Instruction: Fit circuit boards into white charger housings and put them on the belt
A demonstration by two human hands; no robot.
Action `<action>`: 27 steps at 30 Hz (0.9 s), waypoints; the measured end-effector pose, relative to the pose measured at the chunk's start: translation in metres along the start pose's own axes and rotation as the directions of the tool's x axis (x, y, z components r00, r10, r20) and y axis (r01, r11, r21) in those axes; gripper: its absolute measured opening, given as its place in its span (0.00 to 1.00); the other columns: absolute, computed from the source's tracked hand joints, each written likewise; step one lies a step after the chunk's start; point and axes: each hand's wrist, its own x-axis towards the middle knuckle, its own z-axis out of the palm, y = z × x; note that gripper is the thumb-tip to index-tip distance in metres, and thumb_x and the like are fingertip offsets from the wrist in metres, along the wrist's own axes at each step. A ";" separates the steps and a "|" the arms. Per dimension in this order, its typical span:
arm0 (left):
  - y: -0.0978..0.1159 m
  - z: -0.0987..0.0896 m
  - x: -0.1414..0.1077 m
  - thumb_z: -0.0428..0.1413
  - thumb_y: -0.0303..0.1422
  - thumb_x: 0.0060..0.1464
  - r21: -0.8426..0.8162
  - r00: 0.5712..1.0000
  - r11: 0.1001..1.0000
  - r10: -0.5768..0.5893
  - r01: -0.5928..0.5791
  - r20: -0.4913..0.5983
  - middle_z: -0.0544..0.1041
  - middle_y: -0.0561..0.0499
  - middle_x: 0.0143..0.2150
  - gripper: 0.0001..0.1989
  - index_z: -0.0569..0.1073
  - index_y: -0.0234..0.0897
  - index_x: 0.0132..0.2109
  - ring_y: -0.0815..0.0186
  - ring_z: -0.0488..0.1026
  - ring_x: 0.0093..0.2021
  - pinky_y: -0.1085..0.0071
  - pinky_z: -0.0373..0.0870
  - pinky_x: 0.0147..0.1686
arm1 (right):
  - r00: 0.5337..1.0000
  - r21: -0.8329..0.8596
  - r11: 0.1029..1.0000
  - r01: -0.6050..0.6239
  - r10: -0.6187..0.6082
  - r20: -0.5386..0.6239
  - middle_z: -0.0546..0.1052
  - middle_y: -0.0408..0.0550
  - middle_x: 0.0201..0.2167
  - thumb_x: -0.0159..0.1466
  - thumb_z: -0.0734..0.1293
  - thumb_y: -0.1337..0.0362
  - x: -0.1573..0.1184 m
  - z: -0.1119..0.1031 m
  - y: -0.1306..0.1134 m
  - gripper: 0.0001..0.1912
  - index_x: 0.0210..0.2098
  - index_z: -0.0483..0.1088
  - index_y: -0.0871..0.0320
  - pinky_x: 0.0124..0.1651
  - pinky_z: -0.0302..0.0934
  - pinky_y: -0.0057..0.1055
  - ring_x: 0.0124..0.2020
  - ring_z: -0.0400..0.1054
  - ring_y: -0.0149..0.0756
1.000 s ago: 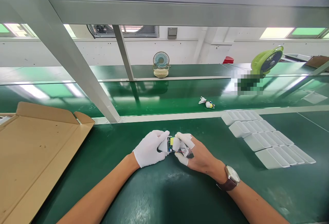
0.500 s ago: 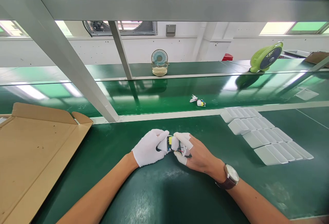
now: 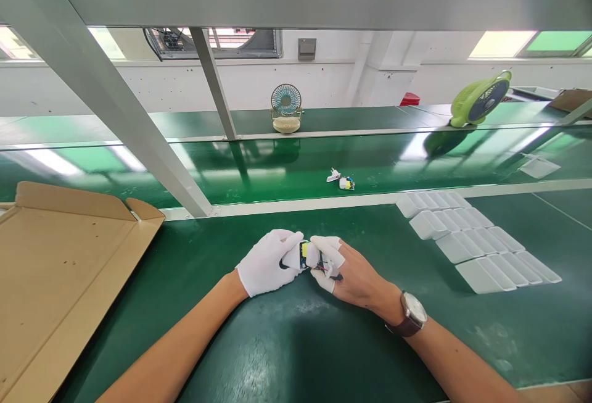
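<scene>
My left hand (image 3: 269, 263), in a white glove, is closed on a white plastic housing (image 3: 291, 257) just above the green worktop. From the housing's right side a small circuit board (image 3: 303, 255) with a yellow part sticks out. White coverings are on the fingertips of my right hand (image 3: 345, 269), which pinches the right end of the board assembly. Thin wires and a small white and dark piece show between its fingers; their details are partly hidden.
A cardboard box (image 3: 69, 261) lies at the left. White trays (image 3: 485, 255) stand in rows at the right. Beyond the metal rail, another small board assembly (image 3: 346, 183) lies on the green belt (image 3: 259, 174). Two fans (image 3: 286, 107) (image 3: 481, 99) stand farther back.
The small board assembly on the far belt has shifted left, along with a flat white piece at the right. Both hands keep their hold, and the view has tilted slightly.
</scene>
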 end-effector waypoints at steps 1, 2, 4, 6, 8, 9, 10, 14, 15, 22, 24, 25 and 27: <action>0.001 -0.001 0.001 0.60 0.29 0.50 0.001 1.000 1.000 0.002 -0.002 0.000 0.72 0.42 0.58 0.38 0.60 0.45 0.67 0.53 0.70 0.56 0.57 0.70 0.52 | 1.000 0.007 1.000 -0.013 0.013 0.013 0.74 0.56 0.54 0.69 0.64 0.67 0.000 0.001 0.000 0.35 0.72 0.48 0.53 0.52 0.71 0.48 0.53 0.69 0.49; 0.003 -0.002 0.003 0.60 0.28 0.49 0.003 1.000 1.000 0.005 -0.005 0.001 0.73 0.43 0.57 0.37 0.61 0.45 0.66 0.53 0.71 0.56 0.58 0.70 0.51 | 0.999 0.016 0.999 -0.030 0.030 0.028 0.75 0.56 0.52 0.69 0.64 0.66 0.000 0.002 0.000 0.35 0.72 0.49 0.52 0.51 0.71 0.47 0.50 0.70 0.48; 0.007 -0.005 0.008 0.58 0.28 0.49 0.014 0.999 1.000 0.017 -0.018 0.027 0.75 0.44 0.52 0.31 0.66 0.44 0.62 0.55 0.73 0.51 0.61 0.69 0.47 | 0.996 0.033 0.997 -0.068 0.067 0.052 0.75 0.55 0.50 0.70 0.64 0.65 -0.001 0.006 0.000 0.34 0.71 0.50 0.51 0.50 0.72 0.47 0.47 0.71 0.47; 0.012 -0.008 0.014 0.59 0.30 0.50 0.056 0.997 0.998 0.024 -0.028 0.070 0.77 0.48 0.43 0.23 0.71 0.43 0.54 0.57 0.73 0.43 0.63 0.66 0.42 | 0.993 0.052 0.993 -0.105 0.102 0.053 0.75 0.55 0.51 0.70 0.65 0.62 -0.002 0.011 0.000 0.34 0.71 0.50 0.51 0.52 0.71 0.49 0.48 0.72 0.48; 0.017 -0.008 0.017 0.60 0.35 0.51 0.138 0.995 0.990 0.006 -0.020 0.095 0.76 0.50 0.37 0.18 0.72 0.42 0.50 0.59 0.71 0.36 0.62 0.63 0.39 | 0.988 0.085 0.984 -0.154 0.151 0.039 0.75 0.56 0.53 0.69 0.67 0.59 -0.003 0.015 -0.001 0.35 0.71 0.51 0.52 0.54 0.70 0.50 0.51 0.71 0.49; 0.019 -0.007 0.018 0.61 0.37 0.50 0.184 0.996 0.983 -0.014 -0.003 0.088 0.77 0.49 0.36 0.19 0.72 0.42 0.50 0.59 0.70 0.34 0.61 0.62 0.38 | 0.984 0.110 0.978 -0.178 0.176 0.027 0.74 0.57 0.54 0.69 0.68 0.58 -0.004 0.016 -0.002 0.35 0.71 0.52 0.52 0.55 0.70 0.50 0.53 0.71 0.49; 0.020 -0.005 0.018 0.61 0.38 0.50 0.222 0.997 0.975 -0.037 0.020 0.074 0.77 0.48 0.37 0.21 0.72 0.41 0.52 0.58 0.70 0.34 0.61 0.61 0.38 | 0.980 0.143 0.969 -0.201 0.201 0.016 0.73 0.57 0.56 0.68 0.69 0.57 -0.004 0.016 -0.003 0.37 0.71 0.52 0.52 0.56 0.70 0.50 0.55 0.70 0.50; 0.023 0.001 0.012 0.61 0.36 0.46 0.145 0.993 0.984 -0.112 0.105 0.037 0.77 0.47 0.37 0.22 0.73 0.41 0.51 0.55 0.72 0.37 0.62 0.64 0.38 | 0.970 0.394 0.891 -0.226 0.243 0.007 0.74 0.54 0.57 0.68 0.69 0.54 -0.002 0.009 -0.006 0.34 0.69 0.56 0.50 0.60 0.68 0.47 0.56 0.71 0.46; 0.023 0.001 0.011 0.60 0.35 0.47 0.061 0.991 0.990 -0.127 0.124 0.047 0.77 0.49 0.36 0.18 0.75 0.41 0.48 0.56 0.73 0.37 0.63 0.65 0.37 | 0.966 0.459 0.857 -0.234 0.258 0.009 0.76 0.52 0.56 0.71 0.66 0.55 -0.001 0.007 -0.007 0.28 0.68 0.59 0.49 0.60 0.68 0.46 0.55 0.72 0.44; 0.018 -0.006 0.002 0.59 0.38 0.56 -0.384 0.902 0.823 -0.426 0.420 0.072 0.80 0.53 0.50 0.18 0.75 0.47 0.54 0.60 0.78 0.48 0.65 0.75 0.49 | 0.953 0.372 0.899 -0.229 0.285 -0.102 0.75 0.50 0.58 0.72 0.61 0.66 0.001 0.016 0.000 0.21 0.63 0.67 0.48 0.64 0.65 0.46 0.59 0.70 0.42; 0.016 -0.007 0.000 0.61 0.42 0.56 -0.437 0.880 0.776 -0.468 0.454 0.084 0.79 0.52 0.55 0.24 0.72 0.46 0.59 0.59 0.77 0.52 0.62 0.73 0.55 | 0.981 0.307 0.940 -0.146 0.179 -0.081 0.70 0.50 0.64 0.71 0.62 0.67 0.000 0.019 0.000 0.25 0.67 0.63 0.47 0.67 0.62 0.47 0.65 0.65 0.43; 0.015 -0.007 0.000 0.60 0.43 0.57 -0.454 0.874 0.762 -0.477 0.462 0.088 0.78 0.51 0.56 0.26 0.71 0.46 0.61 0.59 0.76 0.53 0.61 0.72 0.56 | 0.989 0.275 0.955 -0.112 0.135 -0.063 0.68 0.51 0.66 0.71 0.62 0.67 0.000 0.020 0.000 0.27 0.68 0.61 0.47 0.68 0.61 0.47 0.66 0.63 0.44; 0.013 -0.006 -0.001 0.58 0.44 0.60 -0.485 0.867 0.738 -0.488 0.469 0.096 0.77 0.49 0.57 0.26 0.69 0.44 0.63 0.58 0.77 0.52 0.59 0.73 0.56 | 0.997 0.203 0.977 -0.068 0.075 -0.026 0.66 0.51 0.67 0.71 0.63 0.66 0.000 0.022 -0.001 0.28 0.69 0.59 0.46 0.67 0.63 0.45 0.66 0.63 0.43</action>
